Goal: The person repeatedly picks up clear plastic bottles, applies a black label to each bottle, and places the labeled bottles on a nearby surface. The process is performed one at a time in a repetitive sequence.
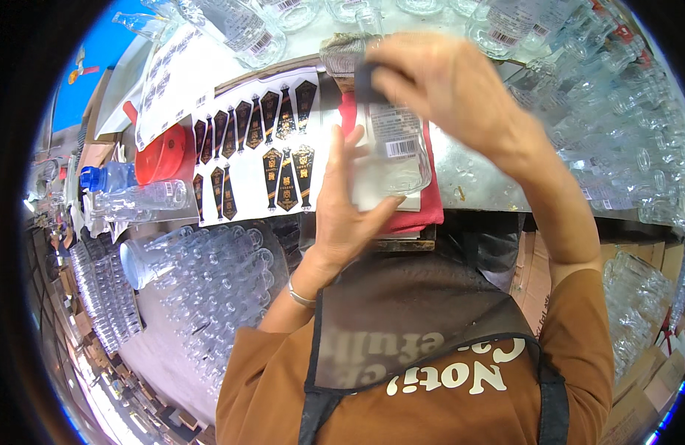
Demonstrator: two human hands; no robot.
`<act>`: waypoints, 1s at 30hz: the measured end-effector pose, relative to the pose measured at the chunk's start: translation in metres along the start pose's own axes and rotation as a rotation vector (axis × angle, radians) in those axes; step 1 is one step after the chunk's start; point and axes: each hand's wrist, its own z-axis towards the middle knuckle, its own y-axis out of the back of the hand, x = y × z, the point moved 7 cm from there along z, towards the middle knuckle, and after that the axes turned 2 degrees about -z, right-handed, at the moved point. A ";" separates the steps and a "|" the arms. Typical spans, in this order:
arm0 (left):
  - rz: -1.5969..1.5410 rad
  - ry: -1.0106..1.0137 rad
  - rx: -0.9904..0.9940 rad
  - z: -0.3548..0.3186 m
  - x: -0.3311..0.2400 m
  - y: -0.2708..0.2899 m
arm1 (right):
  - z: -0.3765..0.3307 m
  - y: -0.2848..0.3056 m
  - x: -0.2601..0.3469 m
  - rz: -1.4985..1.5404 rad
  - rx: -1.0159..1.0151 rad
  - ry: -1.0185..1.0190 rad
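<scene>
A clear glass bottle [398, 167] lies on a red cloth [432, 204], its base toward me and its neck on a folded grey cloth [341, 53]. On its upper face is a printed patch with a barcode. My left hand [346, 204] is at its left side and base, fingers stretched out and thumb apart. My right hand [446, 85] is above the bottle's shoulder, fingers closed on a small dark flat piece [370, 83], too blurred to name. To the left lies a white sheet [246, 159] bearing several black, tie-shaped stickers [286, 180] with gold markings.
Clear bottles [609, 133] crowd the table's right side, and more bottles [257, 37] stand along the far edge. A red plastic bowl [161, 156] and a blue-capped container [109, 177] are at the left. Below the table's left edge stand many bottles [216, 274].
</scene>
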 end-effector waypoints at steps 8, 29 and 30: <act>0.103 0.035 0.003 -0.001 0.004 0.005 | -0.021 -0.019 0.031 0.087 0.150 0.246; -0.531 0.195 0.097 0.056 -0.022 -0.019 | -0.045 0.040 -0.043 0.579 -0.243 -0.355; -0.469 0.141 0.158 0.047 -0.035 -0.020 | -0.047 0.054 -0.021 0.498 -0.241 -0.312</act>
